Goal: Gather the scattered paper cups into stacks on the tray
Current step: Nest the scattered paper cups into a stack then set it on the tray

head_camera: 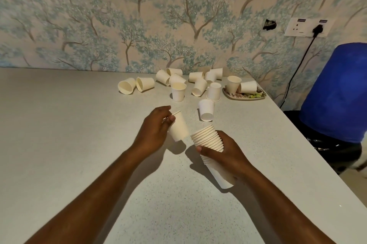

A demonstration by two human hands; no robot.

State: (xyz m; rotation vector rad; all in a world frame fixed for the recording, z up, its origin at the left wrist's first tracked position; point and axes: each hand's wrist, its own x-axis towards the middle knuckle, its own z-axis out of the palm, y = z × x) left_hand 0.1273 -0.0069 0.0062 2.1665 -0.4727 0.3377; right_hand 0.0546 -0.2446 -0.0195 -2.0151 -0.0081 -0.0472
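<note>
Right hand [224, 152] clamps the stack [210, 144], rims tilted toward the left hand [156, 126], whose grip pinches one cup [178, 129] for nesting. Loose cups [178, 91] lie left of the tray [245, 95].

One camera is doing all the work here, riding on the person's head and looking forward and down across the desk [59, 144]. Both forearms are reaching in from the bottom edge, so the hands are sitting close under the lens, near the middle of the frame. The wide angle is bending the desk's far edge and stretching the corners. Beyond the near ground the view is running out to the tree-patterned wallpaper [119, 15], which is filling the whole upper half. On the right the desk's edge is slanting away, and a blue container [335, 92] is showing past it.
</note>
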